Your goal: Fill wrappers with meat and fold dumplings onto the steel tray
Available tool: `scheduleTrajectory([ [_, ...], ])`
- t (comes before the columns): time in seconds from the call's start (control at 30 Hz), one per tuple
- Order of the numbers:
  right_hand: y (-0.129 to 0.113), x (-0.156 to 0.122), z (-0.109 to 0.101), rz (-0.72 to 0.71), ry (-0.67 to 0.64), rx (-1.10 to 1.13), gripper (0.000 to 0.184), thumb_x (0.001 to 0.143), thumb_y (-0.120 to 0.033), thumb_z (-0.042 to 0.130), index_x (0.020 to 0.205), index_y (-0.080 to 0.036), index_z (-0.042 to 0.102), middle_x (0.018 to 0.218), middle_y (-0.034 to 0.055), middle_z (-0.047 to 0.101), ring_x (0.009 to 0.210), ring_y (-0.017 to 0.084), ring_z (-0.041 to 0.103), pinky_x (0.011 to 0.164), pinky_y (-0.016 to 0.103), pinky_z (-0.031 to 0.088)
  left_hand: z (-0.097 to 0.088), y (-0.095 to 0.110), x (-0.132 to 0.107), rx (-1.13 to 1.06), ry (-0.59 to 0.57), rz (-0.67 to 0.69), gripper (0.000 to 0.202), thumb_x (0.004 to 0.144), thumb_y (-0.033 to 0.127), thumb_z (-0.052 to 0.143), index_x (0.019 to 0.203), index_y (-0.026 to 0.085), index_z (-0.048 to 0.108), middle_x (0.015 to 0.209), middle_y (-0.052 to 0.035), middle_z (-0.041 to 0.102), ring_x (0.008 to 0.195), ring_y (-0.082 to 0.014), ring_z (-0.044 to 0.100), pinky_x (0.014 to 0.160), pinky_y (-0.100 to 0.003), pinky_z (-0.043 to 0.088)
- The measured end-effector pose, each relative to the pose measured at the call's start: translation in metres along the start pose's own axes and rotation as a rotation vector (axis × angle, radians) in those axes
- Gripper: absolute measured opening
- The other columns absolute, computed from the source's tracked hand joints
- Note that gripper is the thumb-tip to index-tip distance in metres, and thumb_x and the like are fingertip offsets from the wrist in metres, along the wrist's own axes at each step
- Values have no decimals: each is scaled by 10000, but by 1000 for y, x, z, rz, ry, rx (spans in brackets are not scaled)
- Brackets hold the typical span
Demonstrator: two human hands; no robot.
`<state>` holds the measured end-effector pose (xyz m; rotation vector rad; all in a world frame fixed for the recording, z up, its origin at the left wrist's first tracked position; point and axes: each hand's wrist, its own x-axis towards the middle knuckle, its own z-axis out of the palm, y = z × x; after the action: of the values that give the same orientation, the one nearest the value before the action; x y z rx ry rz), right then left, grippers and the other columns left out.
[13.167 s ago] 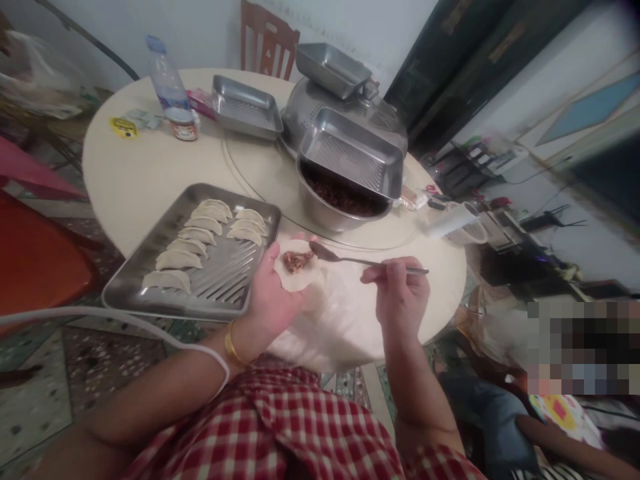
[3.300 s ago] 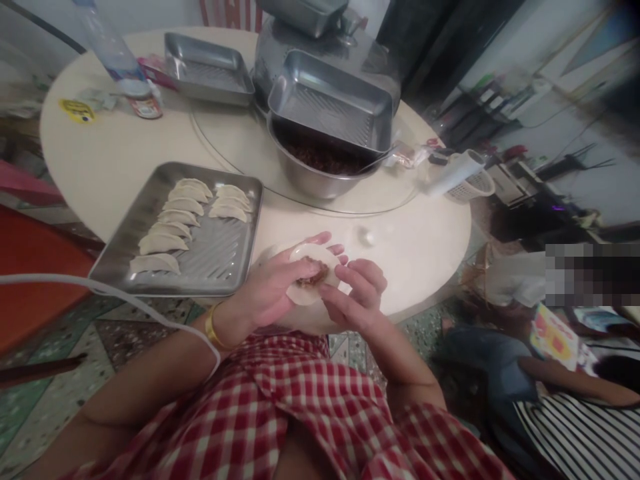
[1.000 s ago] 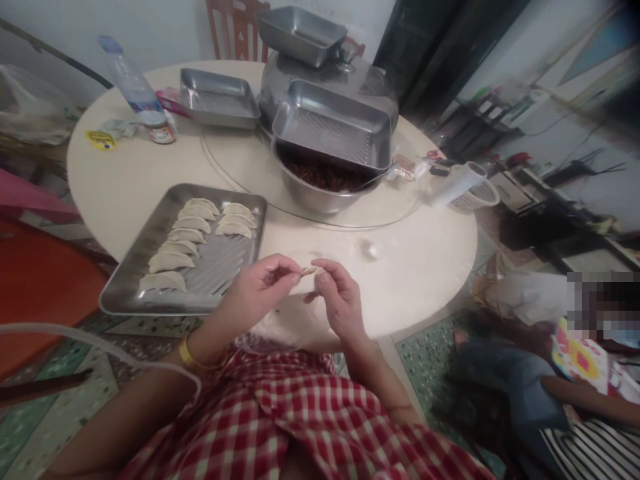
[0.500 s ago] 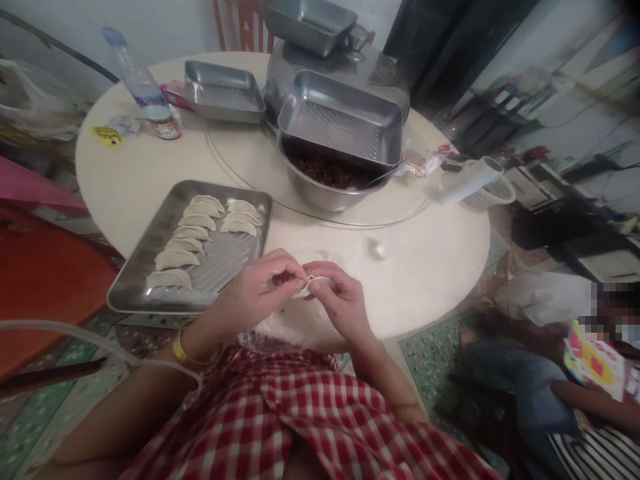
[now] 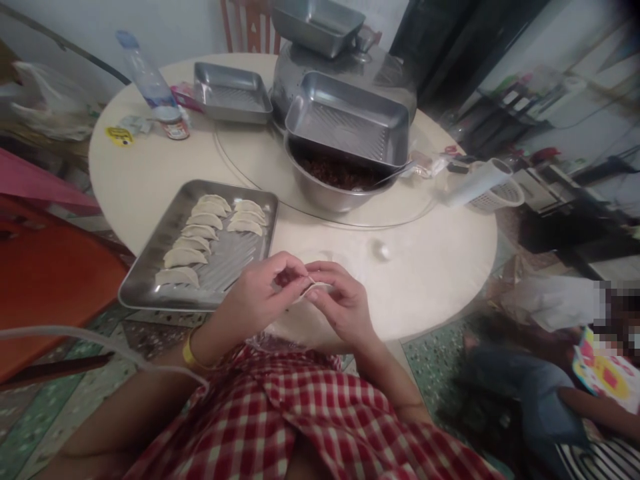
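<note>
Presumably to press its edge, the left hand [image 5: 264,288] and right hand [image 5: 346,303], curled nearly closed, pinch a folded wrapper [image 5: 323,285] above the counter [image 5: 425,283]; the tray [image 5: 237,252] of dumplings [image 5: 205,220] lies near the left one, likely for reach.

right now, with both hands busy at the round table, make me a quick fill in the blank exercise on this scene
1. In front of a ____-and-white checked garment, the left hand and right hand pinch one dumpling.
2. The folded dumplings in the metal tray lie in ____ rows.
3. The plastic bottle has a ____ cap.

Missing words: red; two; blue.
</note>
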<state>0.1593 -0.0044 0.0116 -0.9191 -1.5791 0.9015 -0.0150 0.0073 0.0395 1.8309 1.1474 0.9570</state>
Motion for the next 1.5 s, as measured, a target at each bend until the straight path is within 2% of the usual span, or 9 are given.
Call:
scheduleTrajectory([
  [0.17, 0, -1, 1, 46, 63, 23, 78, 832, -332, 710, 866, -269, 739, 1007, 26, 726, 896, 152, 699, 603, 243, 584, 1, 1, -2, -122, -20, -86, 221, 904, 389, 555, 854, 202, 662, 730, 21, 646, 618, -111, 545, 582, -227, 449],
  [0.33, -1, -2, 0, 71, 140, 9, 86, 857, -311, 679, 841, -245, 731, 1015, 48, 712, 916, 159, 693, 568, 231, 559, -2, -6, -6, -149, -18, -111, 209, 912, 380, 565, 977, 223, 687, 843, 4, 689, 735, -132, 610, 682, -242, 488],
  [0.5, 1, -1, 2, -59, 208, -89, 124, 889, -307, 632, 808, -247, 704, 884, 30, 714, 980, 192, 685, 720, 327, 593, -4, -8, -11, -62, 7, -9, 188, 917, 359, 555, 936, 217, 677, 886, -16, 670, 802, -145, 611, 729, -262, 494],
  [0.63, 3, -2, 5, -142, 249, -179, 110, 901, -304, 615, 848, -252, 695, 871, 28, 716, 975, 200, 687, 741, 356, 594, -5, -2, -13, 55, 24, 106, 151, 921, 317, 558, 901, 207, 659, 905, -30, 648, 860, -155, 608, 771, -277, 481],
  [0.73, 3, -2, 6, -169, 265, -201, 101, 911, -280, 602, 865, -249, 686, 865, 25, 713, 973, 195, 693, 782, 372, 601, -7, 0, -13, 99, 40, 109, 157, 939, 298, 526, 883, 206, 640, 885, -26, 638, 831, -153, 594, 783, -290, 471],
  [0.93, 3, -3, 8, -215, 258, -198, 85, 905, -224, 609, 884, -247, 688, 868, 20, 704, 985, 188, 692, 812, 361, 599, -10, -3, -12, 12, -66, 102, 202, 949, 301, 486, 896, 212, 660, 913, -25, 644, 878, -160, 603, 811, -287, 473],
  [1.2, 2, -5, 11, -216, 232, -175, 91, 898, -200, 614, 892, -250, 689, 875, 18, 698, 990, 183, 687, 813, 340, 590, -11, -1, -11, -39, 4, -63, 187, 906, 351, 563, 901, 209, 684, 826, 4, 677, 744, -139, 600, 679, -242, 468],
  [1.37, 2, -5, 12, -226, 213, -188, 86, 901, -206, 612, 899, -244, 689, 895, 29, 702, 998, 189, 687, 784, 331, 589, -11, 0, -9, 61, -43, 62, 164, 918, 298, 560, 920, 198, 690, 864, -2, 664, 775, -121, 608, 694, -227, 464],
  [1.5, 3, -7, 12, -240, 195, -191, 92, 900, -196, 613, 919, -235, 694, 907, 29, 703, 1014, 182, 683, 781, 316, 584, -8, -3, -9, 199, 9, 198, 121, 923, 237, 557, 921, 172, 659, 874, -5, 648, 783, -112, 606, 722, -239, 464],
])
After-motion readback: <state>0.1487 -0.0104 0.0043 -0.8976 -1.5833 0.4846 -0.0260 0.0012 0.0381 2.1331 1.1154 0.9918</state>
